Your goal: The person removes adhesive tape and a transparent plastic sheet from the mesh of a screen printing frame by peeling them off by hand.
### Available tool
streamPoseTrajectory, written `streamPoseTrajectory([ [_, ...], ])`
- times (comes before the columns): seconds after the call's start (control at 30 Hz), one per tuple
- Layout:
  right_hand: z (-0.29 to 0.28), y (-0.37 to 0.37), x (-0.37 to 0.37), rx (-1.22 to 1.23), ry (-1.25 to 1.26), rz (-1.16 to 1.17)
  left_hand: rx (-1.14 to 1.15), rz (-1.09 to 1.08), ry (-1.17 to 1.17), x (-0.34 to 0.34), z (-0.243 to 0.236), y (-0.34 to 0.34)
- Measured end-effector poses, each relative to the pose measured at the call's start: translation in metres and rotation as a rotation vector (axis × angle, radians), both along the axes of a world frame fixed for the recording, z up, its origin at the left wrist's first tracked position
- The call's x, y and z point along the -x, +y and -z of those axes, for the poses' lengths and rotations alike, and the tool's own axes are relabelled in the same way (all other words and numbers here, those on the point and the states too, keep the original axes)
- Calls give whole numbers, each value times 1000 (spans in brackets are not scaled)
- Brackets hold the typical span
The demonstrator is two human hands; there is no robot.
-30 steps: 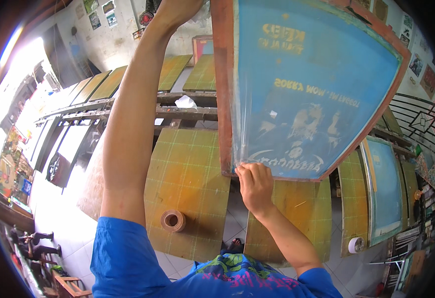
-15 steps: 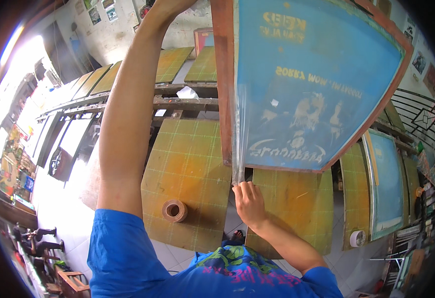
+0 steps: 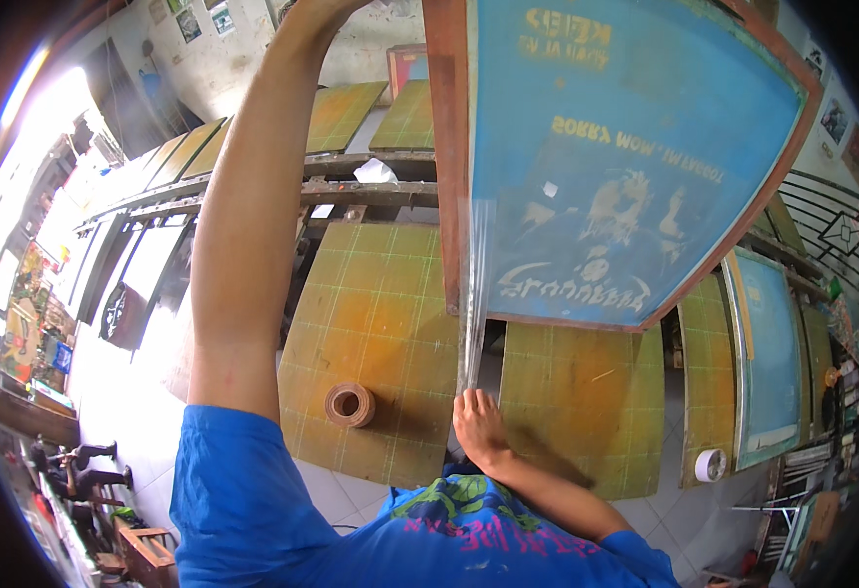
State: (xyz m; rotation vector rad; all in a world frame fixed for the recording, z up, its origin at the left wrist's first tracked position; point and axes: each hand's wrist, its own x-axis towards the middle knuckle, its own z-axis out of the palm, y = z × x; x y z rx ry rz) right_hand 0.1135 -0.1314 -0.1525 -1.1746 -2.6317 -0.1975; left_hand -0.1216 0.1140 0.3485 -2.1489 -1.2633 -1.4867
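A screen-printing frame (image 3: 446, 147) with reddish-brown wooden sides stands tilted up in front of me, its blue mesh (image 3: 586, 235) carrying pale lettering and a pale picture. Down its left inner edge runs a strip of clear tape (image 3: 474, 294), hanging past the bottom corner. My right hand (image 3: 479, 423) is closed on the strip's lower end, just below the frame. My left arm reaches up along the frame's left side, and the hand itself is beyond the top edge of the picture. A brown tape roll (image 3: 349, 405) lies on the printing board (image 3: 370, 323) below my left arm.
Another printing board (image 3: 586, 412) lies right of my right hand. Further right are a second blue screen (image 3: 770, 353) and a white tape roll (image 3: 711, 465). Dark rails (image 3: 390, 191) with a crumpled white piece (image 3: 375, 171) cross behind, with more boards beyond.
My right hand has drawn down and slightly left, pulling the clear strip lower along the frame. The frame appears slightly shifted to the right and up in view.
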Motion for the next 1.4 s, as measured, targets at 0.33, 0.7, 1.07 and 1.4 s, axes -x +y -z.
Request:
streamPoseTrajectory([
  [0.33, 42, -36, -22, 344, -52, -51, -36, 18, -48, -4, 6, -3],
  [0.7, 46, -35, -23, 535, 116, -82, -49, -132, -109, -16, 16, -41],
  [1.07, 56, -32, -24, 574, 142, -112, 583, -328, -287, -31, 204, -125],
  [1.4, 30, -31, -36, 440, 27, -381, 1087, 164, -576, -48, 353, -119],
])
